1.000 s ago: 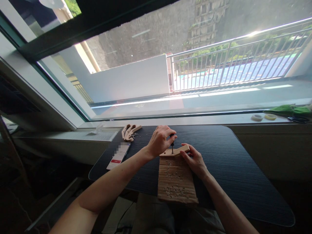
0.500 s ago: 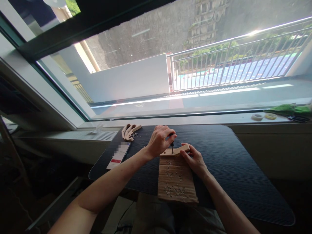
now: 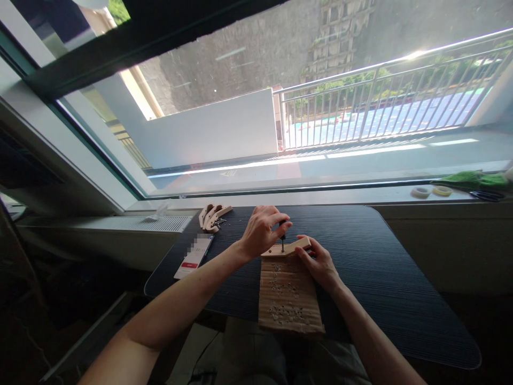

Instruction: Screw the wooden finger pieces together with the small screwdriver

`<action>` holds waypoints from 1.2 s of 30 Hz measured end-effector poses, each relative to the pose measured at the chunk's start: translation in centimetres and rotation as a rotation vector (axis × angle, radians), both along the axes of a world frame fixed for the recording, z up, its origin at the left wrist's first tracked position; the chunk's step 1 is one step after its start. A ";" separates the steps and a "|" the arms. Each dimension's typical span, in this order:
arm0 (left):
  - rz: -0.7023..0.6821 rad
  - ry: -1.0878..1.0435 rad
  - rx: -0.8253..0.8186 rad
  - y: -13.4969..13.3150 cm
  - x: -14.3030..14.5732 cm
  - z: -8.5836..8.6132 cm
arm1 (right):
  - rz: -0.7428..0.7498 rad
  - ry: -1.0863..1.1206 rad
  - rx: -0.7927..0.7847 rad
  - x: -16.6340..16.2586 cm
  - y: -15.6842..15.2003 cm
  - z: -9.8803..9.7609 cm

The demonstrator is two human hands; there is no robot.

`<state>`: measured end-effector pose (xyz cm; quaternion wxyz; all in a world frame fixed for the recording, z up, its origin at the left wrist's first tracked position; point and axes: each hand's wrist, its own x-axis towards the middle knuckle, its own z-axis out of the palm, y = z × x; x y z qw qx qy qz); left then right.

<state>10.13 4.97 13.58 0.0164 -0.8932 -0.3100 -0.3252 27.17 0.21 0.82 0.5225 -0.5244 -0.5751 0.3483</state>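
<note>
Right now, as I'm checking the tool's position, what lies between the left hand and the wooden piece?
In the head view, a screwdriver lies between them, upright in the left hand, its shaft running down to the wooden piece.

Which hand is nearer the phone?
Left. The left hand is right of the phone, holding the screwdriver; the right hand is farther right, holding the wood.

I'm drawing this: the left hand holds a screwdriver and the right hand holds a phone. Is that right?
Not quite: in the head view, the right hand holds a bent wooden piece, not the phone. The left hand does hold the screwdriver.
</note>
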 end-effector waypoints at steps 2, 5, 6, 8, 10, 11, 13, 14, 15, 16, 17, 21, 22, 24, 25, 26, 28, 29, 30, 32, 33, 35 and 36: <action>0.010 0.012 0.004 0.0 0.0 0.0 | -0.003 0.005 0.005 0.0 0.0 0.0; 0.008 0.013 0.011 0.1 0.0 -0.1 | -0.005 0.010 -0.002 0.0 -0.1 0.0; 0.002 0.012 0.015 0.1 0.0 -0.1 | -0.005 0.008 -0.004 0.0 -0.1 0.0; -0.012 0.008 0.023 0.1 0.0 -0.2 | -0.010 -0.003 -0.003 0.0 -0.1 0.1; -0.021 0.006 0.028 0.1 0.0 -0.3 | -0.017 -0.017 0.000 -0.1 -0.1 0.1; -0.023 0.005 0.030 0.1 0.1 -0.3 | -0.019 -0.020 0.001 -0.1 -0.1 0.2; -0.025 0.002 0.032 0.0 0.1 -0.3 | -0.018 -0.021 0.006 0.0 -0.1 0.2; -0.027 0.002 0.033 0.0 0.1 -0.3 | -0.017 -0.022 0.008 0.0 -0.1 0.2; -0.027 0.004 0.032 -0.1 0.1 -0.2 | -0.016 -0.022 0.009 0.0 -0.1 0.2; -0.027 0.010 0.031 -0.1 0.2 -0.1 | -0.014 -0.021 0.008 0.0 -0.1 0.2; -0.026 0.017 0.030 -0.2 0.2 -0.1 | -0.012 -0.020 0.005 0.0 -0.1 0.2; -0.015 0.034 0.040 -0.1 0.3 0.1 | -0.008 -0.007 -0.003 0.0 -0.2 0.3; -0.012 0.030 0.042 -0.1 0.3 0.1 | -0.009 -0.007 -0.001 0.0 -0.2 0.3; -0.007 0.016 0.036 0.0 0.3 0.1 | -0.011 -0.008 0.002 0.0 -0.2 0.3; -0.003 0.008 0.029 0.0 0.3 0.1 | -0.012 -0.009 0.002 0.0 -0.2 0.4; 0.000 0.000 0.021 0.0 0.3 0.0 | -0.011 -0.008 0.001 0.0 -0.2 0.4; 0.001 -0.011 0.009 0.0 0.2 0.0 | -0.010 -0.009 0.000 0.0 -0.3 0.5; -0.001 -0.013 0.006 0.0 0.2 0.0 | -0.012 -0.012 0.002 -0.1 -0.3 0.5; -0.002 -0.015 0.006 0.0 0.2 0.0 | -0.015 -0.018 0.003 -0.1 -0.3 0.5; -0.003 -0.017 0.010 -0.1 0.1 0.0 | -0.021 -0.030 0.008 -0.1 -0.2 0.6; -0.003 -0.017 0.012 -0.1 0.1 0.0 | -0.022 -0.032 0.010 -0.1 -0.2 0.6; -0.008 -0.016 0.013 -0.1 0.1 0.0 | -0.017 -0.031 0.013 -0.1 -0.3 0.5; -0.013 -0.015 0.013 -0.1 0.1 0.0 | -0.016 -0.028 0.014 -0.1 -0.3 0.5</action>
